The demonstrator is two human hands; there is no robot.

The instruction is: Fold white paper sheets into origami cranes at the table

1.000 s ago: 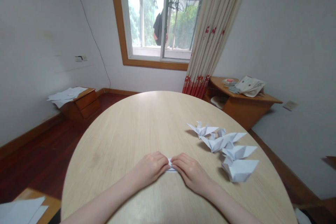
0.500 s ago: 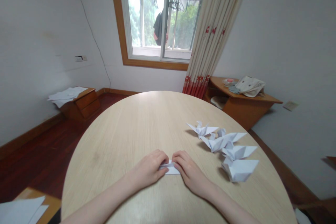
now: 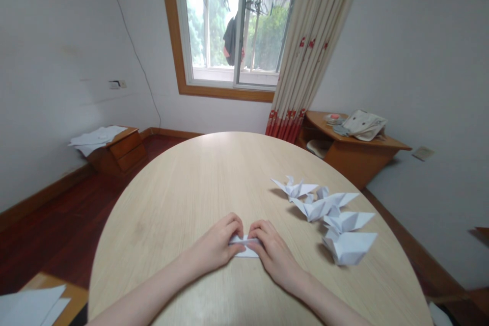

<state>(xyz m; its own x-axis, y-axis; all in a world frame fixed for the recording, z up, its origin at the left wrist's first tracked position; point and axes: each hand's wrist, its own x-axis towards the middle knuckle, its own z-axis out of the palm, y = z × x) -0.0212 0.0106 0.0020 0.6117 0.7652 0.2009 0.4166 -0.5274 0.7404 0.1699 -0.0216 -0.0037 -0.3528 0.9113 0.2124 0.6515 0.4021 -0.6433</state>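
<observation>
A small folded sheet of white paper lies on the round wooden table near its front. My left hand grips its left side, thumb in front and fingers curled behind. On the right side my right hand pinches it in the same way. Between the hands a narrow raised fold runs across the paper; the fingers hide both ends. Several white origami cranes stand in a slanting row to the right of my right hand, the closest one with broad wings.
Left of the table is a low wooden cabinet with white sheets on top. More paper lies at the bottom left. A corner desk with a cloth bag stands at the right, by the curtain.
Both hands have shifted slightly, the right thumb now lying nearer the middle of the paper. The raised fold shows more plainly between them. The cranes have not moved.
</observation>
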